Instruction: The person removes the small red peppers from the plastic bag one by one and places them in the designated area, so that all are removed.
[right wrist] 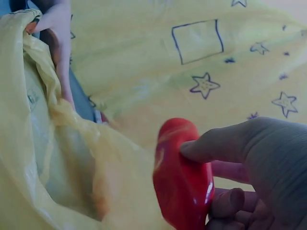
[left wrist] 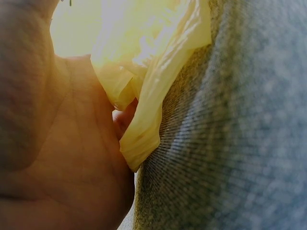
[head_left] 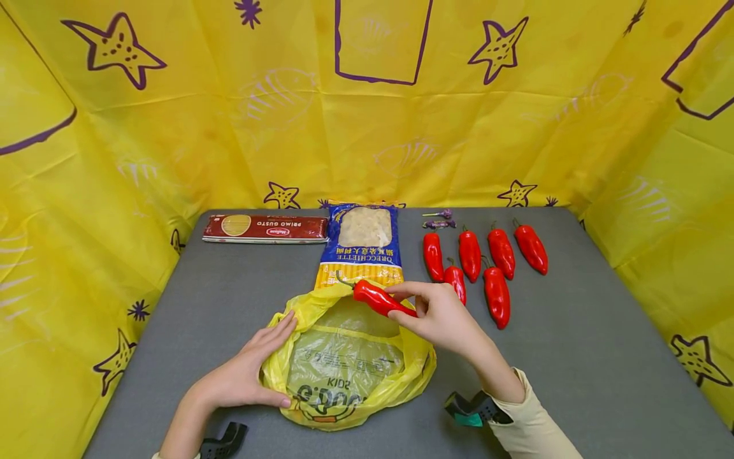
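Observation:
A red pepper [head_left: 378, 298] with a green stem is pinched between the thumb and fingers of my right hand [head_left: 438, 315], above the far right rim of a yellow plastic bag [head_left: 344, 408]. The right wrist view shows the same pepper [right wrist: 180, 177] close up, with the thumb on its side. The bag stands with its mouth spread and printing visible inside. My left hand [head_left: 246, 370] rests along the bag's left side, fingers extended and thumb apart near the front. In the left wrist view, yellow film [left wrist: 148, 96] lies beside the palm [left wrist: 72, 143]; the fingertips are mostly hidden.
Several red peppers [head_left: 496, 296] lie on the grey table [head_left: 573, 370] at right. Behind them are small purple-wrapped sweets [head_left: 438, 224]. A blue and yellow orecchiette pack [head_left: 367, 236] lies behind the bag, beside a dark red pasta pack [head_left: 266, 229]. Yellow cloth [head_left: 367, 146] surrounds the table.

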`<state>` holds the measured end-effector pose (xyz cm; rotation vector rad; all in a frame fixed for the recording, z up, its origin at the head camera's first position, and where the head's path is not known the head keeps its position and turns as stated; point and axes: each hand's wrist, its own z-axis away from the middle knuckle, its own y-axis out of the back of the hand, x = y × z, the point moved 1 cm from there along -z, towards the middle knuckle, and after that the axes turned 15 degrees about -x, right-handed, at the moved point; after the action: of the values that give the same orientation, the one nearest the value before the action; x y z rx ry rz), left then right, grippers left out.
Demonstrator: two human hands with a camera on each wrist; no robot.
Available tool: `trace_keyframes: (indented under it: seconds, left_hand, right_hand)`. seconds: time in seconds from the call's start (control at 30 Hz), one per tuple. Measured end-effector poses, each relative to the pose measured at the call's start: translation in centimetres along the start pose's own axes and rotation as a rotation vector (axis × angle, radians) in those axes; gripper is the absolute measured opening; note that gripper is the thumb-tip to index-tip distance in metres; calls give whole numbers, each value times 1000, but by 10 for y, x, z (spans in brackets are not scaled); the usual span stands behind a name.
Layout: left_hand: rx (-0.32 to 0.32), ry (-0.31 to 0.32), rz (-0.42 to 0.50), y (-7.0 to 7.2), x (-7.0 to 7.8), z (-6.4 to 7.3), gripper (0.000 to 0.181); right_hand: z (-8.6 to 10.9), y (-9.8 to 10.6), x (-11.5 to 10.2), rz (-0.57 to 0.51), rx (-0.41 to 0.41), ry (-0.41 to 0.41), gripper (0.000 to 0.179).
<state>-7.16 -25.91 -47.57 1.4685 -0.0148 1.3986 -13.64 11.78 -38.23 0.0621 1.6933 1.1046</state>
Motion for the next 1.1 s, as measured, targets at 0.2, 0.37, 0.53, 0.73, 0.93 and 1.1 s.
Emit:
trace_keyframes:
  seconds: [0.2, 0.37, 0.53, 0.73, 0.93, 1.1]
  left_hand:
    - [5, 0, -11, 0, 0, 0, 130]
    - [6, 7, -25, -1, -1, 0, 130]
    - [-1, 8, -7, 0, -1, -1, 130]
    - [-11, 14, 15, 0, 0, -1, 130]
    - [-13, 18, 24, 0, -1, -1, 129]
    - [-12, 14, 27, -1, -2, -1, 129]
  right_hand:
    - [6, 10, 6, -7, 96, -18, 35]
    - [13, 22, 16, 5, 148, -57, 35]
    - [24, 35, 33, 21, 212, -91, 35]
    - [40, 47, 56, 30, 281, -153, 33]
    - [54, 55, 78, 61, 320, -277, 33]
    - [69, 62, 95, 58, 368, -364, 35]
